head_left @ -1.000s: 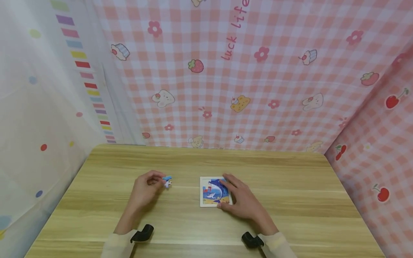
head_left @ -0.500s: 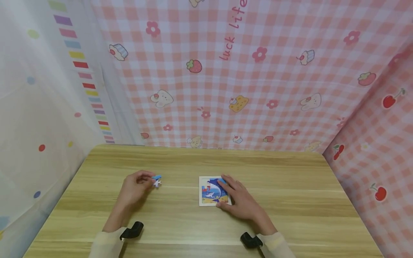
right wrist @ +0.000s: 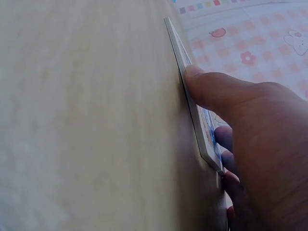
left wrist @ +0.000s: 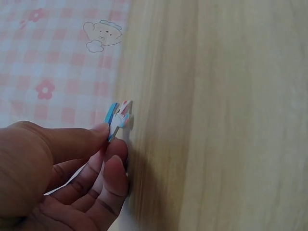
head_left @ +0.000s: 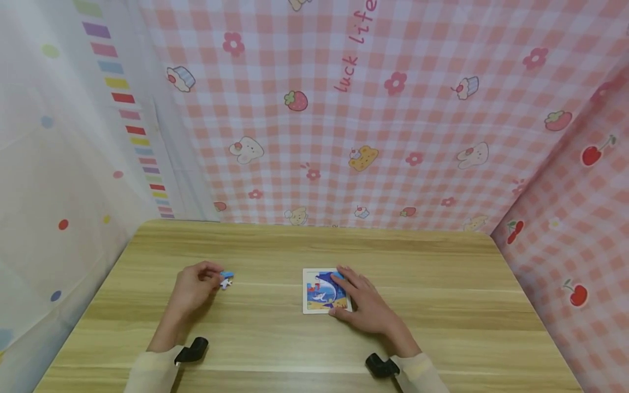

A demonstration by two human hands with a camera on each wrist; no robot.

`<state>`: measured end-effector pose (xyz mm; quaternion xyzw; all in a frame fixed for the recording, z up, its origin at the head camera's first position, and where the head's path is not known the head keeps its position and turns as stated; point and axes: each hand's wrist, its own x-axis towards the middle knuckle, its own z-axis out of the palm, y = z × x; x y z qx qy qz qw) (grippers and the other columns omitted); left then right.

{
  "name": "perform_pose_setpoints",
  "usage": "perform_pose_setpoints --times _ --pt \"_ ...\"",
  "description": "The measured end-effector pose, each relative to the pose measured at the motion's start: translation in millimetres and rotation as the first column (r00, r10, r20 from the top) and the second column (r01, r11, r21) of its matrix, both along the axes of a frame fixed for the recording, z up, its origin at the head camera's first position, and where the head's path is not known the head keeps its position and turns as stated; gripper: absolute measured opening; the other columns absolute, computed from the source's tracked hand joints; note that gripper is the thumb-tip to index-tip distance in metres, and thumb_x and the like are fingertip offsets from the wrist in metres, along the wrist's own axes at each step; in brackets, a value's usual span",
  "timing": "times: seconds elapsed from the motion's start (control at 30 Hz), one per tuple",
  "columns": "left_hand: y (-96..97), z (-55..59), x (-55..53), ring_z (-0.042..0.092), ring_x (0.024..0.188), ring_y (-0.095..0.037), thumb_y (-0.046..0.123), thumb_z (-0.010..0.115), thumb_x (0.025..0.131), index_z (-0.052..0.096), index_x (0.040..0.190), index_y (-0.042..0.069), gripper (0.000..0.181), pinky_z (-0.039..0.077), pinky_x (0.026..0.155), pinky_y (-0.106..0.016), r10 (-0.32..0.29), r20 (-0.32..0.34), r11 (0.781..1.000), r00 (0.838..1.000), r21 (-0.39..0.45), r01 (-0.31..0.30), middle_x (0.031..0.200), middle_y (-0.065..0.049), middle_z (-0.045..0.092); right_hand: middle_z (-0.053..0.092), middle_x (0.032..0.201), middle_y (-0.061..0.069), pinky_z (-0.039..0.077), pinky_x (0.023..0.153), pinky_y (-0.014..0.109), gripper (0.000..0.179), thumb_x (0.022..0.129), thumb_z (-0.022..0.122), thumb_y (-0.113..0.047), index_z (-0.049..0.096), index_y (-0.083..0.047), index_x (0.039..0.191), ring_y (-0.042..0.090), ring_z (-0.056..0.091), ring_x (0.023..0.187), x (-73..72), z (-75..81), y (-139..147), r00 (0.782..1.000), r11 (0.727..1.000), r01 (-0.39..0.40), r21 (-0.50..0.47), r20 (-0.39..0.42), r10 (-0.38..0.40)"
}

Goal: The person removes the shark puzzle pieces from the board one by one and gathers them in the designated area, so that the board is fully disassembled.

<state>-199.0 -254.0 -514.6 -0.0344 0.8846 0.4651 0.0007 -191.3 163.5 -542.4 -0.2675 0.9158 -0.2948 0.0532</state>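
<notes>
My left hand [head_left: 189, 289] is at the left of the table, pinching small jigsaw pieces [head_left: 226, 280] between thumb and fingers. Blue, white and a little red show on these pieces [left wrist: 117, 118] in the left wrist view; they look like two, one against the other. To the right lies a square jigsaw puzzle [head_left: 321, 297] in a white frame, with a blue sea picture flat on the table. My right hand [head_left: 366, 305] holds its right side, thumb at the near edge and fingers over the picture. In the right wrist view the thumb presses on the frame edge [right wrist: 195, 113].
The wooden table [head_left: 275, 349] reaches back to a pink checked cloth [head_left: 334, 131]. White cloth [head_left: 59, 164] hangs at the left, and cherry-patterned cloth [head_left: 580, 245] at the right. A black wrist mount [head_left: 191, 350] sits on the left sleeve, another mount [head_left: 382, 365] on the right.
My left hand has moved left, away from the puzzle, carrying the jigsaw pieces. My right hand and the puzzle have stayed in place.
</notes>
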Motion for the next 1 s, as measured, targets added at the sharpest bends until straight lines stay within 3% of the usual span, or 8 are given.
perform_pose_setpoints --times 0.27,0.6,1.0 --pt "0.5 -1.4 0.5 0.057 0.077 -0.016 0.001 0.065 0.095 0.071 0.106 -0.004 0.013 0.046 0.062 -0.021 -0.007 -0.032 0.995 0.999 -0.103 0.004 0.091 -0.015 0.069 0.025 0.171 0.004 0.018 0.123 0.065 0.077 0.093 0.072 -0.046 0.04 -0.021 0.158 0.033 0.018 0.159 0.8 -0.5 -0.7 1.0 1.0 0.019 -0.017 0.024 -0.018" --pt "0.4 -1.5 1.0 0.055 0.077 -0.018 0.003 0.065 0.095 0.07 0.105 -0.003 0.012 0.044 0.061 -0.022 0.011 -0.005 0.991 1.0 -0.134 -0.012 0.089 -0.012 0.067 0.023 0.171 0.002 0.017 0.124 0.064 0.077 0.093 0.072 -0.048 0.04 -0.023 0.158 0.031 0.016 0.16 0.3 0.4 -1.0 0.999 1.0 0.029 -0.005 0.044 -0.029" --pt "26.2 1.9 7.7 0.064 0.082 -0.018 0.005 0.069 0.094 0.073 0.103 -0.001 0.011 0.051 0.068 -0.021 0.029 -0.181 0.993 0.983 -0.103 -0.048 0.091 -0.014 0.072 0.024 0.171 0.002 0.017 0.124 0.063 0.082 0.092 0.074 -0.047 0.038 -0.019 0.159 0.032 0.018 0.159 0.9 2.4 -2.2 0.998 0.999 0.044 0.01 0.053 -0.044"
